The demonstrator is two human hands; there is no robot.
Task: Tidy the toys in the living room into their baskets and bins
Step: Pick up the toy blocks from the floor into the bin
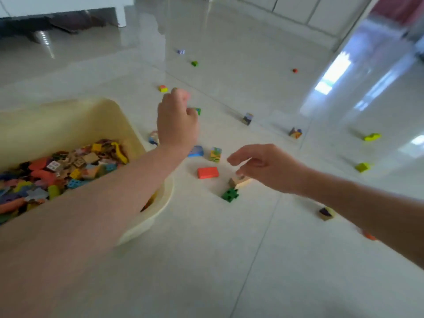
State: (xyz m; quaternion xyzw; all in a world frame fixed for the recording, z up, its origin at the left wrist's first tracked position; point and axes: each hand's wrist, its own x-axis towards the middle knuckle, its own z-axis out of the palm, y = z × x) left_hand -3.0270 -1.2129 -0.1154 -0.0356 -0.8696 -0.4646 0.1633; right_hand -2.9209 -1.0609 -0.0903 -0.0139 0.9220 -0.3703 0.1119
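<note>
A cream plastic bin point(68, 120) at the left holds several colourful toy blocks. My left forearm crosses its near corner. My left hand point(177, 120) is past the bin with its fingers curled, and a small green block point(197, 111) sticks out at the fingertips, pinched there. My right hand point(268, 167) hovers with loose, slightly bent fingers just above a pale wooden block point(239, 181) and holds nothing. Between the hands lie a red block point(208, 172), a dark green notched piece point(230, 195), a picture cube point(215, 154) and a blue block point(196, 151).
More blocks are scattered over the glossy tiled floor: picture cubes point(247, 118) point(295, 133), yellow-green pieces point(372, 137) point(362, 167), a dark one point(326, 213) under my right forearm, and small ones farther off point(194, 63) point(295, 70). White furniture point(120, 12) stands at the back left.
</note>
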